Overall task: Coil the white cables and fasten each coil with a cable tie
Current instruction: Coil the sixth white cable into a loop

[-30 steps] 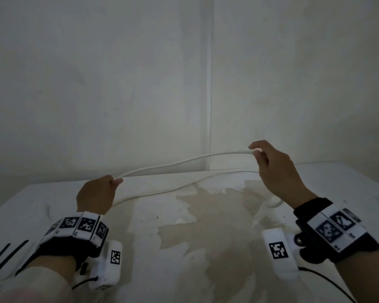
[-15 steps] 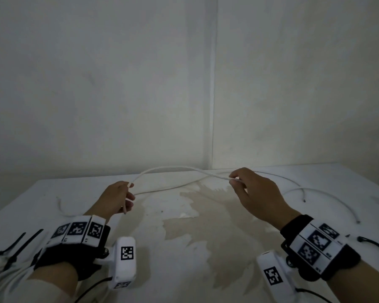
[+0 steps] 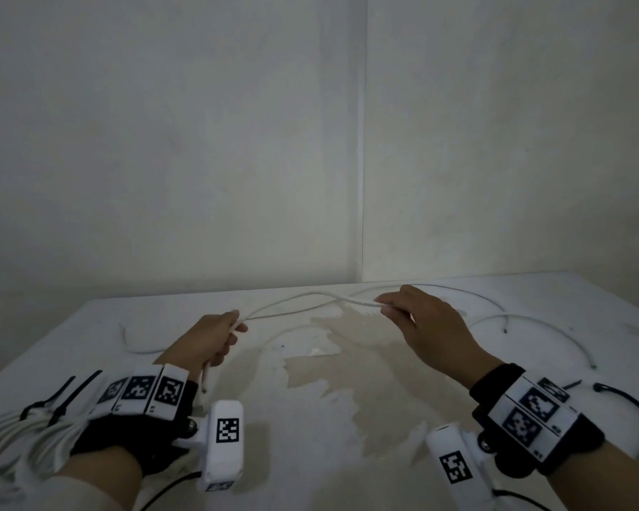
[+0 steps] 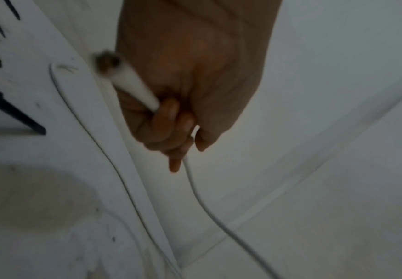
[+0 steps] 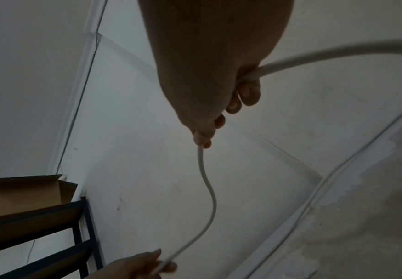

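Observation:
A white cable (image 3: 310,298) arcs over the table between my two hands. My left hand (image 3: 214,337) grips it near one end; the cut end (image 4: 133,85) sticks out behind the curled fingers. My right hand (image 3: 413,315) pinches the cable (image 5: 207,185) farther along, and the slack trails to the right behind it. A second white cable (image 3: 539,330) lies loose on the table at the right. A finished white coil (image 3: 12,433) bound with black cable ties (image 3: 67,396) sits at the near left.
The white table (image 3: 347,418) has a large worn beige patch in the middle. A loose black cable tie (image 3: 638,411) lies near my right wrist. Walls close the back. A dark shelf with a cardboard box (image 5: 23,192) shows in the right wrist view.
Both hands have come down toward the table and closer together, so the cable between them sags into a curve. My view has tilted down, revealing the coil at the left.

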### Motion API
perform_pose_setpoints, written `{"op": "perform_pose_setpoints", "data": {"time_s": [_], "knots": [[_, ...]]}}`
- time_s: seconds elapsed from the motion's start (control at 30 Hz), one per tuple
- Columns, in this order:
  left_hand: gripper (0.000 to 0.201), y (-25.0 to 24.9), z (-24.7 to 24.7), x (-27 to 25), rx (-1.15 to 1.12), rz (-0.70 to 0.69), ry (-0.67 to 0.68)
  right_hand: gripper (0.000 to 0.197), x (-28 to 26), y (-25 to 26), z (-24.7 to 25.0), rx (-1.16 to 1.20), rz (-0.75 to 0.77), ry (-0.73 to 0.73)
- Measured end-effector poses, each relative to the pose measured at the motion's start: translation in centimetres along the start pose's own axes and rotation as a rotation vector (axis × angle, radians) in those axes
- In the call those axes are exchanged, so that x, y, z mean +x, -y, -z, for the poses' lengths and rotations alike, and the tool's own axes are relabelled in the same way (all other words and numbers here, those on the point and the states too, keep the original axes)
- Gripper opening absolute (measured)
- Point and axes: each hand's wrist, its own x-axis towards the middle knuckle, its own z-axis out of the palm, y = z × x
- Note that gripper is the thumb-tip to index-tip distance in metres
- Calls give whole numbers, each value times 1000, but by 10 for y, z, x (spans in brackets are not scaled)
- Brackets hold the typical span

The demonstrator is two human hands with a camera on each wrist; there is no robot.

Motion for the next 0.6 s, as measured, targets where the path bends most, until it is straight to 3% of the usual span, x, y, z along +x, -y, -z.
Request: {"op": "perform_pose_setpoints", "data": {"time_s": [0.13, 0.33, 0.47, 0.6], "knots": [[24, -6, -5, -14, -172, -181, -30, 32, -6, 7, -1, -201, -42, 185], [25, -16, -20, -26, -118, -271, -49, 27, -22, 32, -17, -330, 232, 245], [27, -18, -33, -38, 32, -368, -24, 30, -25, 46, -24, -290, 403, 91], [28, -15, -49, -51, 113, -472, 65, 16, -15, 64, -18, -74, 462, 26]]}}
